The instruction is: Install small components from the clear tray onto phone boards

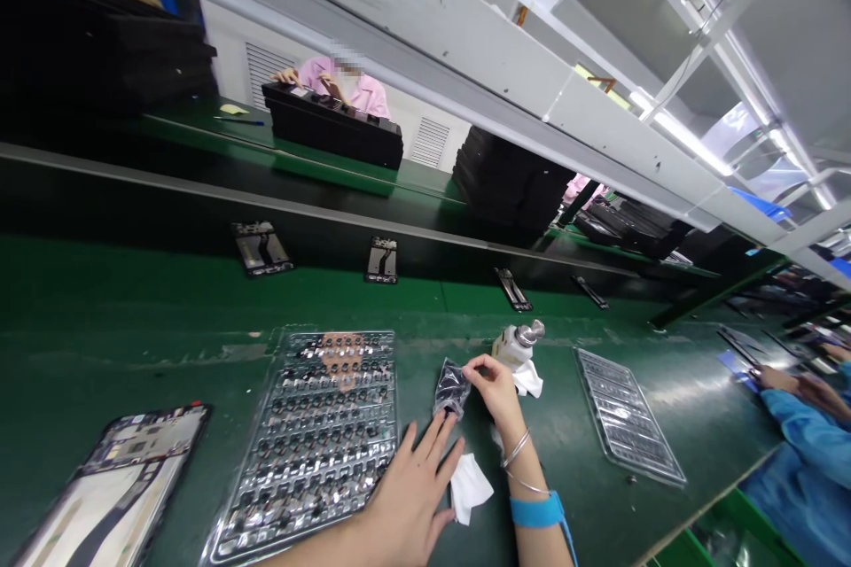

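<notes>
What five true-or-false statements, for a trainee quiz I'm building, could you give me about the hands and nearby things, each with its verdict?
1. The right hand pinches the clear bag. True.
2. The left hand wears the blue wristband. False: the right one does.
3. A white wipe lies near the left hand. True.
4. The large tray left of the bag holds nothing. False: it holds rows of small parts.
5. A bottle stands beyond the right hand. True.

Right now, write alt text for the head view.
A person's right hand pinches a glossy, dark-looking plastic bag that the left hand touches, on a green workbench. Left of the bag lies a clear rectangular plastic tray of metallic parts.
</notes>
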`<state>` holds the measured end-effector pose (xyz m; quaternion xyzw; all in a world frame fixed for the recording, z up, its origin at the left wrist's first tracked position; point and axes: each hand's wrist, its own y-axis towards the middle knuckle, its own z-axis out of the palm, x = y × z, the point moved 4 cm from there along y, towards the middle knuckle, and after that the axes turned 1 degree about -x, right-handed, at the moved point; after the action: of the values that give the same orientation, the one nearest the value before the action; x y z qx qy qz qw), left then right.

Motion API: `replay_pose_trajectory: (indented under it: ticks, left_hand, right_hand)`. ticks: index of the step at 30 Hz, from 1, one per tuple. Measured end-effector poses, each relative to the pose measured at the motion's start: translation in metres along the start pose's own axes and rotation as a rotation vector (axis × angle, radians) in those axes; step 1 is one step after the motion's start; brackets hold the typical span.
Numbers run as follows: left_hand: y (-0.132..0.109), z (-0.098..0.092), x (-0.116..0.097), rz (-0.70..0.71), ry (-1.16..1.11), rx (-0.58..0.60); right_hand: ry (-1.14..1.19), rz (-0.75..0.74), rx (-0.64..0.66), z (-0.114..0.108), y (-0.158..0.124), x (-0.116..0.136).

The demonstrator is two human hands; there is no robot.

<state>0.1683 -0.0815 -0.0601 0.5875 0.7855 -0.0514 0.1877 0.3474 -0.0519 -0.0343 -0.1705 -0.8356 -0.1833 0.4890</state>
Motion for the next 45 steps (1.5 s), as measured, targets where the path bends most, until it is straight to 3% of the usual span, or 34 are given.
replay_pose_trajectory:
  ticks: [8,17,25,30,35,45]
  left_hand:
    - [0.001,0.003,0.001,-0.004,0.000,-0.010]
    - [0.000,0.002,0.002,-0.014,-0.013,-0.005]
    - [0.002,0.003,0.001,-0.023,0.008,0.014]
    - [0.001,0.000,-0.001,-0.028,0.014,0.021]
    - [0.001,-0.001,-0.002,-0.023,0.010,0.017]
    - [-0.002,-0.005,-0.007,-0.055,-0.019,-0.004]
  right_hand:
    - [-0.108,0.069,0.065,0.017,0.011,-0.013]
    - [0.070,-0.065,0.135,0.012,0.006,0.005]
    - [0.179,-0.068,0.021,0.010,0.005,0.009]
    - [0.169,-0.078,0.036,0.012,0.002,0.012]
    - [0.106,-0.100,0.078,0.011,0.003,0.009]
    - [-0.088,-0.097,0.010,0.015,0.010,-0.011]
